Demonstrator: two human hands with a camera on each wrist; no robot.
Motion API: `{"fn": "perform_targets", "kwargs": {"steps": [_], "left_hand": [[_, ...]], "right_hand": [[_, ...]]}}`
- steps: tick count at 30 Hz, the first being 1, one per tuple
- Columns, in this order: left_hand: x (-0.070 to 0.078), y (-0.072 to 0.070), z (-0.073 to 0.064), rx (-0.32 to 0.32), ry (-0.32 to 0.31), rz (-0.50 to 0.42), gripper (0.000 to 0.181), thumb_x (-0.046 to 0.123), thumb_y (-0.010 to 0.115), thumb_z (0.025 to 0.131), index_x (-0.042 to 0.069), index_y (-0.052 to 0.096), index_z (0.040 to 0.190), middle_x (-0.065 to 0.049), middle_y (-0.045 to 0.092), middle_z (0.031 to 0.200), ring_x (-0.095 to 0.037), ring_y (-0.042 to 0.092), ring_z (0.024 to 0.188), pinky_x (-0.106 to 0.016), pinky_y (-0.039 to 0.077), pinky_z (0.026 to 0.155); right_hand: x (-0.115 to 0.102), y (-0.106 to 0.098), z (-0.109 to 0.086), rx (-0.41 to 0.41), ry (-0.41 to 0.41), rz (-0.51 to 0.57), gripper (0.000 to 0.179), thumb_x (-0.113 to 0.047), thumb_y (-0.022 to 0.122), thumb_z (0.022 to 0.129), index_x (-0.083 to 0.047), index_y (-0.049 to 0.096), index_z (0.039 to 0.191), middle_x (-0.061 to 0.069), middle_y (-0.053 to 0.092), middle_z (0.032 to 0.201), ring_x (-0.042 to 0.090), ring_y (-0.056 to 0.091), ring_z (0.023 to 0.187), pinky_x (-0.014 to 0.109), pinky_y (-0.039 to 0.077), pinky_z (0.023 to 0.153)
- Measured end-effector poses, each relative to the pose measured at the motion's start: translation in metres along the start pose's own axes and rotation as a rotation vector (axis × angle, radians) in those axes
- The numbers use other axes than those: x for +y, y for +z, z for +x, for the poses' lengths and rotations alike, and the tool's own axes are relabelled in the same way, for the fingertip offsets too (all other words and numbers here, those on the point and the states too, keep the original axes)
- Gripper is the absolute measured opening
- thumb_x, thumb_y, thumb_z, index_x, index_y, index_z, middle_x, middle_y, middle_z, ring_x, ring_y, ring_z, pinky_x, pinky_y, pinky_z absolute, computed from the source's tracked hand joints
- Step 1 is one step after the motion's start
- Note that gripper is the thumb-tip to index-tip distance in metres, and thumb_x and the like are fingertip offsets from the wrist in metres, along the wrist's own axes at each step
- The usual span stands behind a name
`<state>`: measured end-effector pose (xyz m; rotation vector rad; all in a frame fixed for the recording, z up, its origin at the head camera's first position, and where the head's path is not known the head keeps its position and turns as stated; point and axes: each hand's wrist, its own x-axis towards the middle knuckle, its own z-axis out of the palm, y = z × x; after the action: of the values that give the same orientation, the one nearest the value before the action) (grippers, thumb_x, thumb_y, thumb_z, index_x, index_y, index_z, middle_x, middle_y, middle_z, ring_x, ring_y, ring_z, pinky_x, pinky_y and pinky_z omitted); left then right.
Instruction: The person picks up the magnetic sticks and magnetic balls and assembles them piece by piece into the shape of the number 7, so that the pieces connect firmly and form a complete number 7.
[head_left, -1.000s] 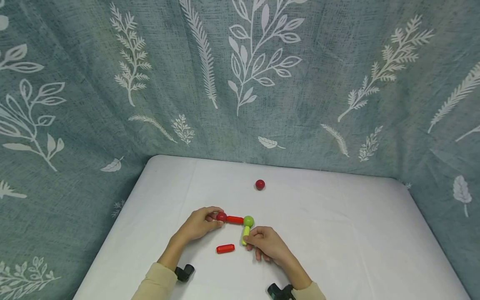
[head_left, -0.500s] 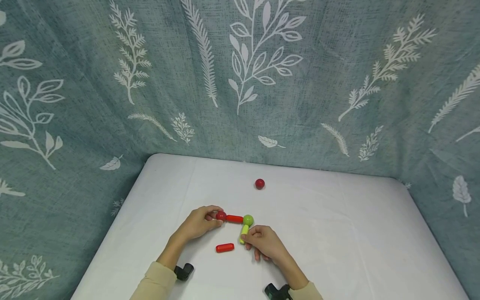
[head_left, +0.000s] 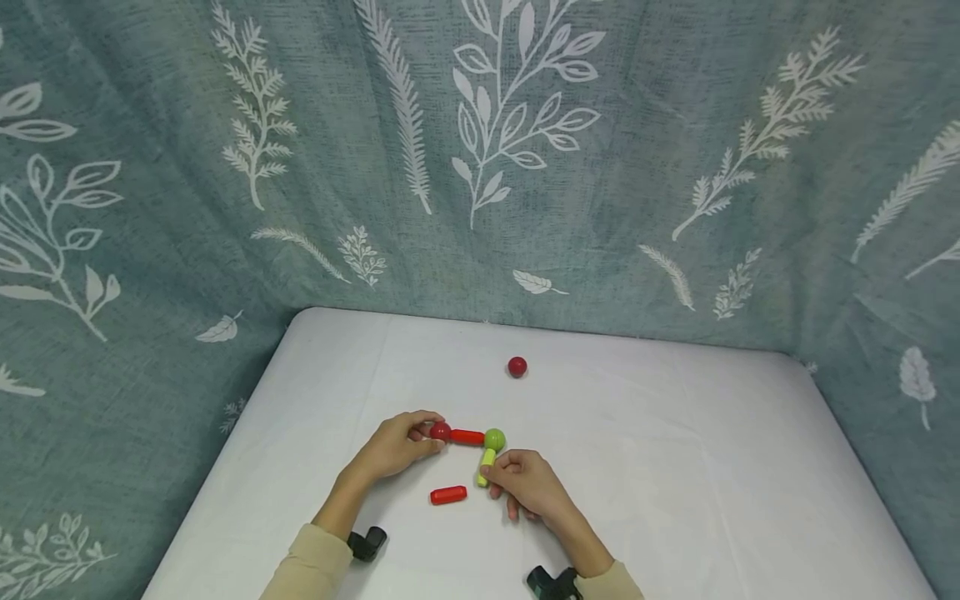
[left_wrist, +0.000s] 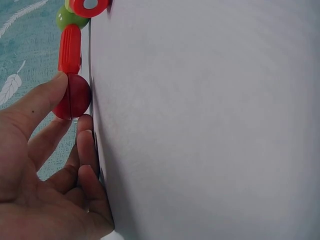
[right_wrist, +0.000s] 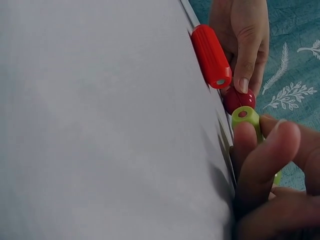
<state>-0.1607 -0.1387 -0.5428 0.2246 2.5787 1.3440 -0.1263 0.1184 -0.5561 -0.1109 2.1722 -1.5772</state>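
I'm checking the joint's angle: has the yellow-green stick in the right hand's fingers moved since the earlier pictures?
Yes, slightly: in the head view, the yellow-green stick has swung its near end left, toward the loose red stick.

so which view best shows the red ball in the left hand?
Left wrist: the red ball is biggest there, seam plain, the left hand covering only one edge. Head shows it small. Right wrist has it partly behind that hand and the yellow-green rod.

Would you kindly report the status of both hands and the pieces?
Left hand pinches red ball; right hand pinches yellow-green rod. Red rod between red ball and green ball. Loose rod lies apart, seemingly not obstructing.
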Motion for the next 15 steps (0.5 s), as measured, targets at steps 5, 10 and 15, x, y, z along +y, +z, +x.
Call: {"fn": "perform_targets", "kwargs": {"steps": [5, 10, 15], "left_hand": [[0.001, 0.0007, -0.0013, 0.003, -0.014, -0.001, 0.035, 0.022, 0.079, 0.088, 0.018, 0.071, 0.121, 0.002, 0.061, 0.092, -0.018, 0.053, 0.085, -0.034, 0.047, 0.069], [0.003, 0.0004, -0.0015, 0.001, -0.013, -0.002, 0.036, 0.023, 0.079, 0.088, 0.017, 0.07, 0.122, 0.001, 0.062, 0.093, -0.018, 0.053, 0.086, -0.034, 0.048, 0.07], [0.0054, -0.0034, -0.0052, 0.021, -0.032, 0.037, 0.058, 0.029, 0.081, 0.085, 0.015, 0.058, 0.137, -0.003, 0.062, 0.106, -0.019, 0.058, 0.092, -0.039, 0.052, 0.075]], "right_hand": [[0.0, 0.0013, -0.0007, 0.012, -0.006, -0.015, 0.031, -0.035, 0.07, 0.094, -0.005, 0.066, 0.091, 0.005, 0.068, 0.069, 0.009, 0.048, 0.035, 0.02, 0.028, 0.031], [-0.0021, 0.0015, -0.002, 0.025, -0.008, -0.03, 0.031, -0.035, 0.07, 0.094, -0.005, 0.066, 0.09, 0.005, 0.068, 0.068, 0.009, 0.048, 0.034, 0.02, 0.028, 0.031], [-0.0042, 0.0026, -0.003, 0.025, -0.007, -0.032, 0.03, -0.035, 0.07, 0.095, -0.005, 0.065, 0.09, 0.005, 0.068, 0.068, 0.008, 0.048, 0.034, 0.019, 0.027, 0.031]]}}
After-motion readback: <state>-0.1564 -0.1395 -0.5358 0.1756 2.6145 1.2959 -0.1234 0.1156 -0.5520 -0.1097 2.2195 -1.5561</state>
